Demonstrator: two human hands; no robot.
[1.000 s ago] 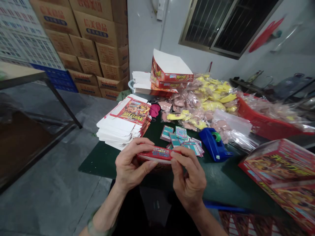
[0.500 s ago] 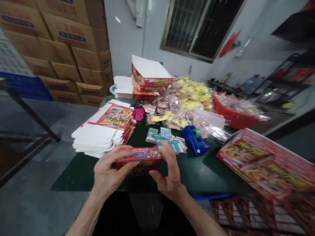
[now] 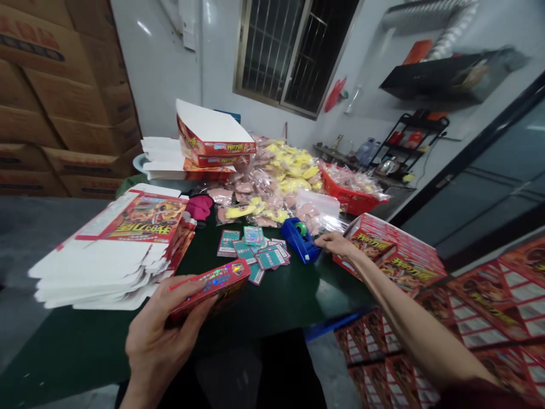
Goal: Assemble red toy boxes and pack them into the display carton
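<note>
My left hand (image 3: 159,335) grips a small red printed box (image 3: 210,287) by its near end, holding it tilted above the dark green table (image 3: 281,295). My right hand (image 3: 338,244) is stretched out to the right, fingers loosely curled, touching the edge of a red printed carton (image 3: 389,253) just beside the blue tape dispenser (image 3: 299,241). I cannot see anything held in it. Several teal cards (image 3: 255,253) lie spread on the table between my two hands.
A stack of flat unfolded box blanks (image 3: 114,250) lies at left. Bagged pink and yellow toys (image 3: 272,184) are piled behind, beside a red basket (image 3: 349,196). Open red boxes (image 3: 208,139) and brown cartons (image 3: 55,102) stand at the back. More red packs (image 3: 468,318) at right.
My right hand let go of the small red box and reached right to the carton by the tape dispenser. My left hand alone keeps the box. The view swung to the right.
</note>
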